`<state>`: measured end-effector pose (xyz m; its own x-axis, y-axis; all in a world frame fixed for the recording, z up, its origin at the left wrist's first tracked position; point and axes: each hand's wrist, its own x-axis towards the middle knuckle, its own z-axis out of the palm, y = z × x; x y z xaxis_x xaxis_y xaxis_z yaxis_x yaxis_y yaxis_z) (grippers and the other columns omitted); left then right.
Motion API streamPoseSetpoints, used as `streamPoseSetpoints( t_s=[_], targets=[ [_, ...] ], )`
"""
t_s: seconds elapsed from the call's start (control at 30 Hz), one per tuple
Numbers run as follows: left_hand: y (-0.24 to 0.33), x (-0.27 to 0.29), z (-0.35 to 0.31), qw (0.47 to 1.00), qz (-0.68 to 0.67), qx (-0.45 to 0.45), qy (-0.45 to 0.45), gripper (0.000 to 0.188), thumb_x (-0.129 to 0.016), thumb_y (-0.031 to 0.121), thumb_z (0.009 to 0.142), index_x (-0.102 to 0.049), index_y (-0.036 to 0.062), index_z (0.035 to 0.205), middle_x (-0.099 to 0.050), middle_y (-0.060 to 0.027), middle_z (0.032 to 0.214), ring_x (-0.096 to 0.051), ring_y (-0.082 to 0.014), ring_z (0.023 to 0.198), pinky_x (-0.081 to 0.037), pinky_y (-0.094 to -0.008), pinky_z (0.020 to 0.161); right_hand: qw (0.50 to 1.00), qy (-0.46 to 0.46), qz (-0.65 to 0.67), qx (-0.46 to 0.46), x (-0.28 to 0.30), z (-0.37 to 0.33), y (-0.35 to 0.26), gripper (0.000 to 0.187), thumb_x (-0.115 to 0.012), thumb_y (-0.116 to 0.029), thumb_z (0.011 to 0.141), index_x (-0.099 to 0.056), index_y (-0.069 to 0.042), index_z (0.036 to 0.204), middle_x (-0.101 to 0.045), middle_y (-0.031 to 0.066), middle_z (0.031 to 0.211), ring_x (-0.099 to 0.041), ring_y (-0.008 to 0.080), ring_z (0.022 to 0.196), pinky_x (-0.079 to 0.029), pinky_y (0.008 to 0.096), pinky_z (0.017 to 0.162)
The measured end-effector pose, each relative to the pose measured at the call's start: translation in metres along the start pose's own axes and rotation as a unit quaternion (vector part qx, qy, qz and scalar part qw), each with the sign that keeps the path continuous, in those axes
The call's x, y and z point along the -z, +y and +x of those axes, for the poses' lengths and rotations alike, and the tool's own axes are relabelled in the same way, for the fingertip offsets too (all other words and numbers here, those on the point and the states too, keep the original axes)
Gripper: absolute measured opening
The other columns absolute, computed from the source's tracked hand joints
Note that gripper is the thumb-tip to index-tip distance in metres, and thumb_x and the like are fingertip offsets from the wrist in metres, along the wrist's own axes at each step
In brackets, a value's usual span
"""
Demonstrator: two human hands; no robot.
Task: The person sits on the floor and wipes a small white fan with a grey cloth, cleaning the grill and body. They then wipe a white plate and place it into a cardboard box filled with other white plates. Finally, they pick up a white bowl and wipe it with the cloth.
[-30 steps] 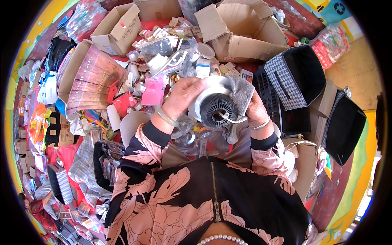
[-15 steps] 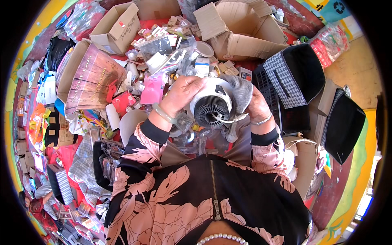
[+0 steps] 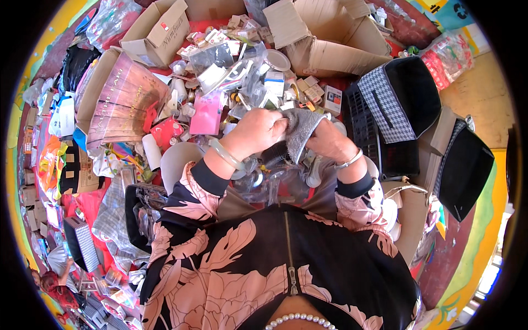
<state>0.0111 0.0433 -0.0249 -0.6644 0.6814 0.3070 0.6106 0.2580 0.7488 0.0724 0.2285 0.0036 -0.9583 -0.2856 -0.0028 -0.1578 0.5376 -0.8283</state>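
Head view: the person's two hands met just above the lap, in front of a heap of small goods.
Left hand (image 3: 258,131): curled shut, its fingers pinching the upper left edge of a grey speckled cloth-like cover (image 3: 301,127); a pale green bangle (image 3: 224,154) ringed the wrist.
Right hand (image 3: 330,142): closed on the right side of the same grey cover, fingers tucked behind it; a thin silver bracelet (image 3: 351,159) sat on the wrist.
Grey cover: held between both hands, hanging tilted, its lower tip pointing down toward the lap.
Dark round ribbed part (image 3: 276,154): just beneath the hands, partly hidden by the left hand and the cover; whether either hand touched it could not be told.
Clear plastic wrappings (image 3: 269,184): bunched on the lap right under the hands.
Sleeves: pink floral with dark cuffs, coming up from the lower edge.
Pink flat packet (image 3: 207,113): lay in the heap, left of the left hand.
Black plastic crate (image 3: 379,148): stood just right of the right hand.
Black-and-white houndstooth box (image 3: 385,102): open, behind the crate, its dark inside facing right.
Brown cardboard boxes (image 3: 324,44): open, beyond the heap at the far side.
Large pinkish glossy box (image 3: 118,102): lay tilted, well left of the hands.
Heap of small cartons and packets (image 3: 242,71): filled the space between the hands and the cardboard boxes.
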Motion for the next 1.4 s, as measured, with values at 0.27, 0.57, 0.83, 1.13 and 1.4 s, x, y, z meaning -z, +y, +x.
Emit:
streamPoseSetpoints(
  t_s=[0.27,0.57,0.83,1.13,1.4],
  targets=[
    [0.002,0.002,0.003,1.000,-0.001,0.004,-0.018,0.024,-0.056,0.018,0.081,-0.055,-0.0016,0.066,-0.046,-0.0212,0.054,-0.049,-0.0352,0.049,-0.038,-0.0372,0.046,0.983,-0.080,-0.159,-0.045,0.003,-0.011,0.012,0.044,-0.062,-0.009,0.070,-0.051,-0.008,0.113,-0.058,0.0151,0.104,-0.055,0.0316,0.094,-0.044,0.0350,0.081],
    [0.001,0.010,0.005,0.989,-0.127,0.075,0.022,0.032,-0.052,0.024,0.085,-0.058,-0.0014,0.067,-0.052,-0.0212,0.058,-0.049,-0.0371,0.053,-0.039,-0.0382,0.049,0.996,0.039,-0.062,0.056,0.003,-0.007,-0.018,0.038,-0.053,-0.004,0.074,-0.052,-0.004,0.111,-0.055,0.0186,0.106,-0.052,0.0359,0.100,-0.042,0.0361,0.086],
    [-0.001,0.005,0.006,0.993,-0.070,0.097,0.018,0.034,-0.051,0.026,0.086,-0.058,-0.0024,0.068,-0.051,-0.0227,0.060,-0.047,-0.0391,0.054,-0.038,-0.0382,0.048,0.984,0.109,-0.127,0.063,-0.012,-0.004,0.005,0.031,-0.054,-0.011,0.076,-0.054,-0.006,0.107,-0.057,0.0203,0.098,-0.054,0.0381,0.091,-0.046,0.0388,0.077],
    [-0.008,0.034,0.002,0.947,-0.273,0.123,0.115,0.037,-0.051,0.027,0.090,-0.057,-0.0051,0.072,-0.043,0.0020,0.056,-0.037,-0.0056,0.055,-0.034,-0.0236,0.048,0.749,0.367,0.545,0.089,0.044,-0.040,0.049,0.045,-0.049,-0.034,0.085,-0.048,-0.002,0.117,-0.053,0.0128,0.116,-0.051,0.0268,0.107,-0.041,0.0428,0.092],
    [-0.003,0.039,0.001,0.954,-0.204,0.088,0.199,0.033,-0.052,0.024,0.090,-0.056,-0.0038,0.071,-0.041,0.0012,0.054,-0.036,-0.0061,0.053,-0.033,-0.0241,0.047,0.794,0.070,0.604,-0.008,0.013,-0.037,0.000,0.039,-0.058,-0.015,0.083,-0.047,-0.002,0.117,-0.053,0.0114,0.114,-0.053,0.0230,0.103,-0.042,0.0352,0.091]
  ],
)
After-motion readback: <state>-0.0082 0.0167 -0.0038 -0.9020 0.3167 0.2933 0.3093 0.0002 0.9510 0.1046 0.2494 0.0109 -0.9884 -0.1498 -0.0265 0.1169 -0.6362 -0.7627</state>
